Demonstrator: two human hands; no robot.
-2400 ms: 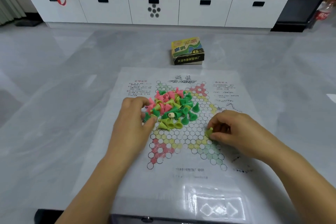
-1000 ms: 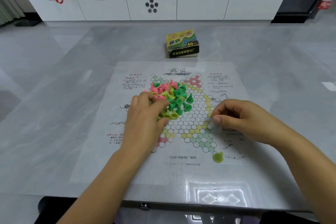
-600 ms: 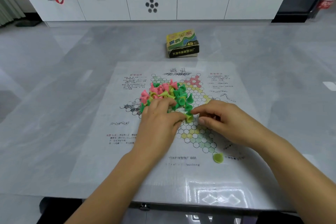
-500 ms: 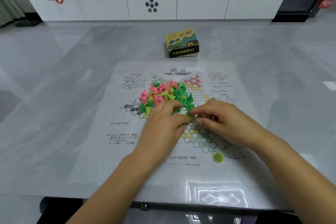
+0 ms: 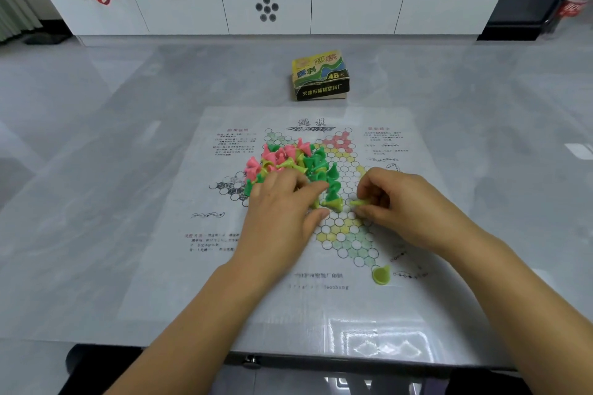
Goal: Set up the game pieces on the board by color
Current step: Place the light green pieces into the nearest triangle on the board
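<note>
A paper game board (image 5: 224, 282) printed with a hexagon of circles lies flat on the grey table. A heap of pink, dark green and yellow-green cone pieces (image 5: 290, 160) sits on its upper middle. My left hand (image 5: 282, 212) rests palm down on the near side of the heap, fingers spread over pieces. My right hand (image 5: 404, 205) pinches a yellow-green piece (image 5: 359, 202) between thumb and fingers, just right of the heap. One yellow-green piece (image 5: 381, 275) stands alone at the board's near green corner.
The game's cardboard box (image 5: 319, 75) stands on the table beyond the board. The table's near edge (image 5: 288, 359) runs close below the board. A white low cabinet (image 5: 272, 6) with bottles and bags on top lines the far wall.
My right hand has drawn back to the right from the heap with a yellow-green piece in its fingers. My left hand stays on the heap. The lone piece at the corner has not moved.
</note>
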